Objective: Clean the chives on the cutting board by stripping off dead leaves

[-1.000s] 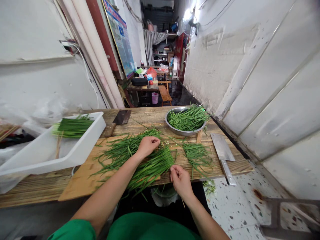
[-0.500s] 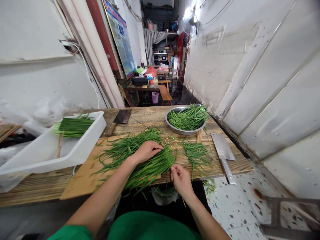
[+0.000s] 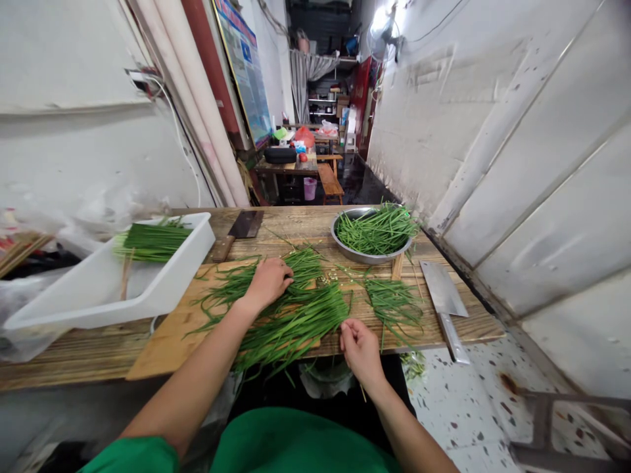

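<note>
My left hand (image 3: 269, 281) rests over a loose pile of chives (image 3: 305, 263) on the wooden cutting board (image 3: 165, 345), its fingers curled down among the stalks. What lies between its fingertips is hidden. Closer to me is a straighter row of chives (image 3: 305, 322), its even ends pointing right. My right hand (image 3: 361, 348) pinches at the near corner of those ends. A thin wooden skewer (image 3: 363, 394) pokes out below the right palm; most of its length is covered. Small pale clippings (image 3: 329, 277) lie between the pile and the row.
A metal bowl (image 3: 345, 253) heaped with chives stands at the back right. More chives (image 3: 389, 302) lie before it, beside a cleaver (image 3: 444, 295) whose handle overhangs the table edge. Left are a white tray (image 3: 190, 279) with chives and a dark-bladed cleaver (image 3: 246, 223).
My left hand has moved left, from the row's even ends to the loose pile. The right hand stays pinched by the ends. The whole view has shifted slightly.
</note>
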`<control>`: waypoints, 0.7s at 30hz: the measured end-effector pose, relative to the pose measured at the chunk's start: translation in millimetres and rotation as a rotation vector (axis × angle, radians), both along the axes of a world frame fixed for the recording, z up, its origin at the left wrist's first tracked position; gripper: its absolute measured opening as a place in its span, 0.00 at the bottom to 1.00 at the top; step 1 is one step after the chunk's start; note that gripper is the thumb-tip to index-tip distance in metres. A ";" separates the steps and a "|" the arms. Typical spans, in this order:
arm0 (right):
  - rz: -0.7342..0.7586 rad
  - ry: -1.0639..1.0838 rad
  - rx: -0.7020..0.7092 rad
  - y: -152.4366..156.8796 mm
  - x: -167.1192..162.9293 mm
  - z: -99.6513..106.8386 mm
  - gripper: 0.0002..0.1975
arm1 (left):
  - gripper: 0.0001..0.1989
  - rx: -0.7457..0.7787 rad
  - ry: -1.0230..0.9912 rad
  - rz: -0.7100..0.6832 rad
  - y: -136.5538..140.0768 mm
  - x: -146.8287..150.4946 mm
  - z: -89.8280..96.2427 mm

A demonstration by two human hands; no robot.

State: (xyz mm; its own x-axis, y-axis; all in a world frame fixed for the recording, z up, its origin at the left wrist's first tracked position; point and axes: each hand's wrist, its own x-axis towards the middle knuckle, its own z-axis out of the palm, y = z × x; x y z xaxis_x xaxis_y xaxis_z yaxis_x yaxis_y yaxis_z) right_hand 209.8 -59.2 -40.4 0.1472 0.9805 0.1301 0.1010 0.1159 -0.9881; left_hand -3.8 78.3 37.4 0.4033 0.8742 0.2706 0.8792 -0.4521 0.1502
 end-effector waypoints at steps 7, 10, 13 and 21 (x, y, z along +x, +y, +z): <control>-0.003 0.004 0.011 2.1 -0.5 -5.3 0.14 | 0.09 0.005 -0.164 -0.010 -1.8 2.3 10.2; -0.014 0.003 0.014 2.3 -1.2 -6.0 0.15 | 0.10 0.003 -0.258 -0.012 -3.6 5.0 21.4; -0.014 0.009 0.011 1.8 -1.4 -5.1 0.15 | 0.11 -0.051 -0.394 -0.051 -5.6 11.4 27.6; -0.011 0.011 0.003 0.1 -0.4 -1.8 0.16 | 0.09 -0.300 -0.502 -0.132 -9.1 42.4 12.5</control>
State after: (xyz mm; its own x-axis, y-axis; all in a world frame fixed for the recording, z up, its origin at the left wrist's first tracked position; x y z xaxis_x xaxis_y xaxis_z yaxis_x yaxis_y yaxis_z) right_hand 209.4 -59.1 -42.2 0.1595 0.9784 0.1314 0.0916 0.1179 -0.9888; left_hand 38.6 69.2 49.9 0.4007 0.8930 0.2049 0.6071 -0.4263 0.6706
